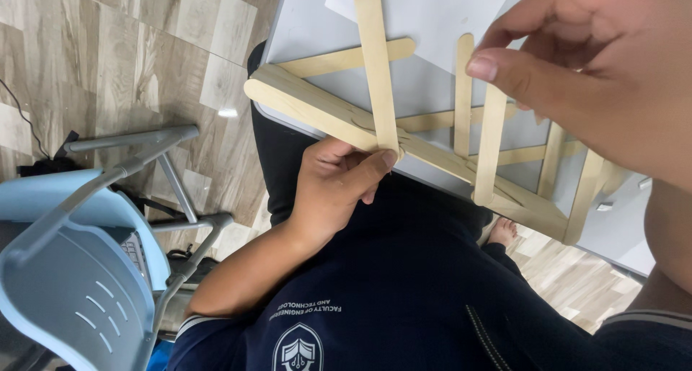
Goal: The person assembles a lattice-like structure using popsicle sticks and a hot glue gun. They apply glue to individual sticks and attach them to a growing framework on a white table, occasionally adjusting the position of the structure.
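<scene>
A lattice of flat wooden craft sticks (432, 162) is shown held over the near edge of a pale grey table (303, 32), above the person's lap. The long diagonal base sticks run from upper left to lower right, and several shorter sticks cross them upright. One long upright stick (375, 61) is pinned where it crosses the base, gripped between thumb and curled fingers of the left hand (335, 191), the thumb tip pressed on the lower end of that stick. The right hand (591, 68) is seen close to the lens, its thumb and forefinger narrowed just above the top of another upright stick (491, 140); whether that stick is actually pinched cannot be told. For a sound joint, the crossing is best kept clamped and flat by the left hand while the upright stick is squared to its neighbours. A white sheet (432, 11) lies on the table; a light blue chair (79, 270) stands at left on the wood-patterned floor (108, 54).
</scene>
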